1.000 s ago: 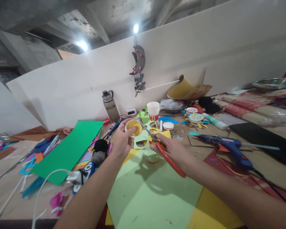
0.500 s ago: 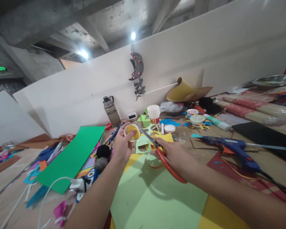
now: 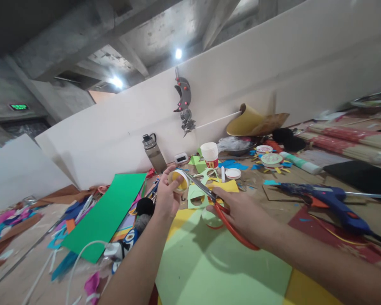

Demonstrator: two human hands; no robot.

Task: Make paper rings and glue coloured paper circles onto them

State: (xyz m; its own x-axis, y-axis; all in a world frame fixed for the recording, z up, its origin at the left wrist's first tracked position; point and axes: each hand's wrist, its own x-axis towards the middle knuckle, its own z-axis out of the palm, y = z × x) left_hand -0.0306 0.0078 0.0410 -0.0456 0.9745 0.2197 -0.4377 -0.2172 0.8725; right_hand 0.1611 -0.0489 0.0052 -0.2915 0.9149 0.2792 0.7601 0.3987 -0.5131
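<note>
My left hand [image 3: 167, 199] is closed around a short round piece of white paper cup [image 3: 184, 184], with yellow inside its rim. The thumb presses into the cup piece. In my right hand [image 3: 241, 209] are scissors with orange-red handles [image 3: 233, 231]; their blades point up and left and meet the edge of the cup piece. Whether the blades are closed on it I cannot tell. Below both hands lies a large light green sheet of paper [image 3: 222, 271]. Green paper with cut-out holes [image 3: 198, 192] lies just behind the scissors.
A stack of white paper cups [image 3: 209, 152] stands behind the hands, with a grey bottle [image 3: 155, 156] to its left. At right lies a blue glue gun [image 3: 330, 199]. A bright green sheet [image 3: 104, 220], pompoms [image 3: 145, 206] and a white cable [image 3: 79, 258] lie at left.
The whole view has shifted, so the table things appear further right. Both hands keep their holds on the cup piece and the scissors. The cup piece appears turned slightly.
</note>
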